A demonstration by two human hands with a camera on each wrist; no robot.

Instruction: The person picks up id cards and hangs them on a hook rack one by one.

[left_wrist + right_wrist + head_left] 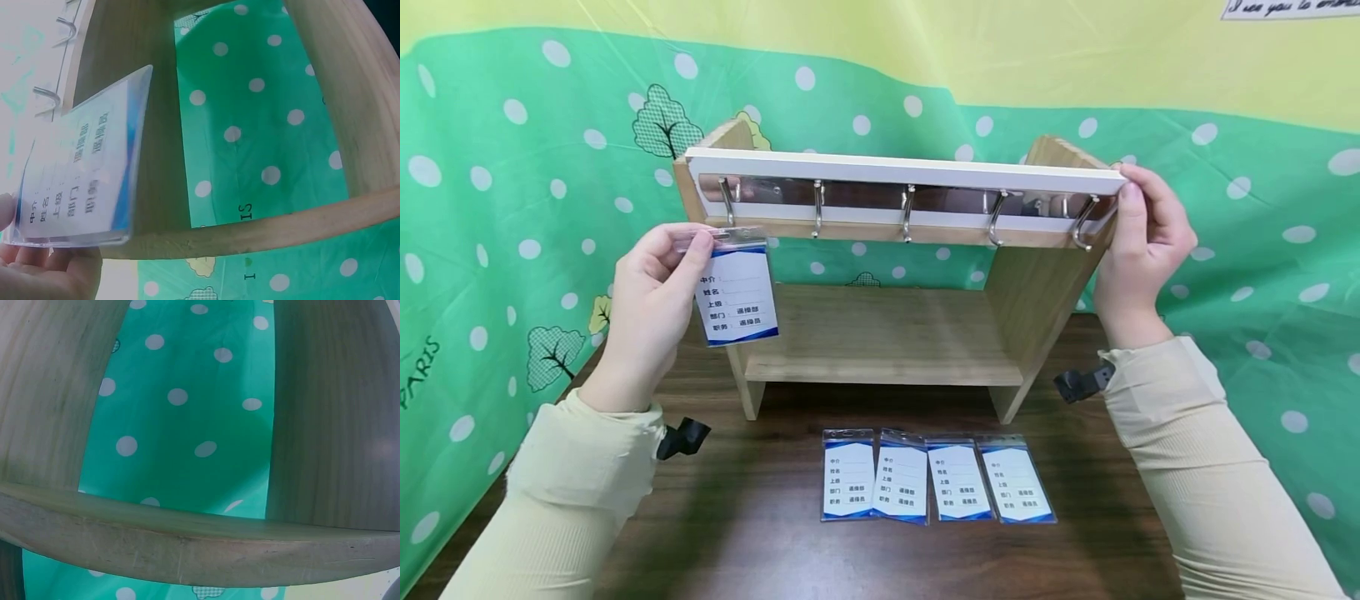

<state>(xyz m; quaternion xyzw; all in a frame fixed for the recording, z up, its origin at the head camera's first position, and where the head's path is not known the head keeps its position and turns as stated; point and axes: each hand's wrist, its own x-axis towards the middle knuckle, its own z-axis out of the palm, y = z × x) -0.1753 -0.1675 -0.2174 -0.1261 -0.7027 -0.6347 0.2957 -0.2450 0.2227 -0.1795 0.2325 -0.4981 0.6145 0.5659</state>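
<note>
My left hand (pixel 658 308) pinches a clear-sleeved name badge (pixel 739 293) by its top edge, between thumb and fingers. The badge hangs upright, just below the leftmost hook (pixel 727 202) of a white-edged hook rail (pixel 917 167). Whether the sleeve's slot touches that hook I cannot tell. In the left wrist view the badge (pixel 81 169) appears side-on, with fingers behind it. The rail has several metal hooks and lies along the top front of a wooden shelf (pixel 880 333). At the rail's right end my right hand (pixel 1146 242) grips the corner, thumb in front.
Several more badges (pixel 901 479) lie in a row on the dark wooden table (pixel 760 517), in front of the shelf. Behind stands a green and yellow dotted cloth (pixel 865 92). The shelf's side panel (pixel 181 550) fills the lower right wrist view.
</note>
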